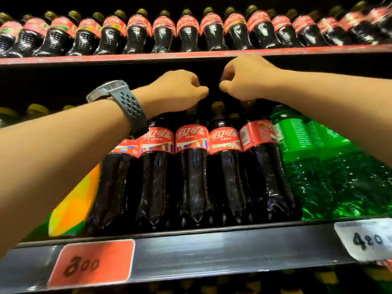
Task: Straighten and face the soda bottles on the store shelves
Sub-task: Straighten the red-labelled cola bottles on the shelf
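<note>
Cola bottles (192, 177) upright on middle shelf (212, 249), rightmost label turned aside. Reached over caps (218, 105) with left hand (178, 90) and right hand (244, 79), fingers curled, grip impossible to tell. Risked nudging necks, toppling the row against green soda bottles (318, 166).

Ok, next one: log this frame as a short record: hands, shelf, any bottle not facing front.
left hand: wears wristwatch; fingers curled above the cola bottles; grip hidden
right hand: fingers curled above rightmost cola bottle; grip hidden
middle shelf: front row of cola bottles, three logos plainly forward
off-facing: rightmost cola bottle, label turned sideways
right of it: green bottles
upper shelf: row of smaller cola bottles
</note>
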`<state>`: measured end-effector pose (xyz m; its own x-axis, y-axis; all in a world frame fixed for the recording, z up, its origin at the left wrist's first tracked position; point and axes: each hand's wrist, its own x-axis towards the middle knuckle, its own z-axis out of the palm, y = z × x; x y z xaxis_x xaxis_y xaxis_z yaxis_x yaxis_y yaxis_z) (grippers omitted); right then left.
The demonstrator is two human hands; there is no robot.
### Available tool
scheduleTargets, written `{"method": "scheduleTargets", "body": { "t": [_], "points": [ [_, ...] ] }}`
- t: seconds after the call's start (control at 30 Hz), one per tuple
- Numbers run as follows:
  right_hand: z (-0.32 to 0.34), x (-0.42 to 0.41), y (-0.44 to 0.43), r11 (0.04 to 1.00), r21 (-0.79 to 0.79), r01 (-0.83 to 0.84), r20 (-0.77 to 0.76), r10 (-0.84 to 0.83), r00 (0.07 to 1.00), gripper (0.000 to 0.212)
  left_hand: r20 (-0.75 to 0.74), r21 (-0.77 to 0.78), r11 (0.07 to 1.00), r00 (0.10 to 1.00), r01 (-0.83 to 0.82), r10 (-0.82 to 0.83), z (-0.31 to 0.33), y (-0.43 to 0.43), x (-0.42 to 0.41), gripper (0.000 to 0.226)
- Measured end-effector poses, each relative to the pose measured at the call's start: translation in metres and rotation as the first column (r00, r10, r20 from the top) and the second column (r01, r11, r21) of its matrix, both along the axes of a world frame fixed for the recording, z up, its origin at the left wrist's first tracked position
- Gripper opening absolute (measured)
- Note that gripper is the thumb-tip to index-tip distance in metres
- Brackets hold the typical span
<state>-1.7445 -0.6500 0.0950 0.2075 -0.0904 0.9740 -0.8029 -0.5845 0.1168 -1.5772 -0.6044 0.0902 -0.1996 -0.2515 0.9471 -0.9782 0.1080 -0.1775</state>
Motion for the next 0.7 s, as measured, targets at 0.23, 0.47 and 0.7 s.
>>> {"method": "scheduleTargets", "body": {
  "t": [0.23,0.47,0.7],
  "points": [
    [-0.010,-0.031,-0.012,0.980,0.124,0.157,-0.091,-0.147,0.985,0.035,0.123,0.176,0.959,0.971,-0.223,0.203,0.003,-0.030,-0.047,0.039],
    [-0.010,-0.042,-0.025,0.971,0.234,-0.049,-0.034,0.058,0.998,0.033,0.055,0.164,0.971,0.985,-0.173,0.167,0.000,-0.036,-0.057,0.031],
    [-0.012,-0.037,-0.032,0.986,0.166,-0.020,0.054,0.011,0.998,0.053,-0.007,0.178,0.978,0.994,-0.109,0.112,-0.001,-0.033,-0.055,0.037]
  ]
}}
